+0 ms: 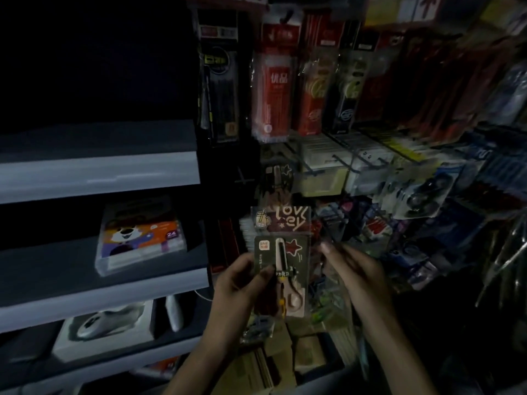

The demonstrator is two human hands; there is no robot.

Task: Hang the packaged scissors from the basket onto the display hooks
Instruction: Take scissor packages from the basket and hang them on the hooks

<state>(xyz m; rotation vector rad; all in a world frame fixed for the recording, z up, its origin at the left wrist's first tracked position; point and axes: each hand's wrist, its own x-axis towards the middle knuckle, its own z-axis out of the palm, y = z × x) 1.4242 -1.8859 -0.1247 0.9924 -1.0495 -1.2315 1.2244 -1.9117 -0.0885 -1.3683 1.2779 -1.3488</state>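
A packaged pair of scissors (286, 260), on a dark card with a clear header reading "Lovey", is held upright in front of the display wall. My left hand (239, 283) grips its left edge, thumb across the card's front. My right hand (353, 269) is just right of the package with fingers curled; whether it touches the package I cannot tell. Another similar scissors package (278, 178) hangs right above. Metal display hooks (339, 161) stick out to the upper right. The basket is not clearly visible in the dim light.
Hanging packs of pens and stationery (273, 89) fill the wall above. Blister packs (422, 192) crowd the right side. Grey shelves (99, 172) at left hold a boxed colour set (139, 238) and a boxed mouse (105, 326). Cardboard boxes (285, 357) sit below my hands.
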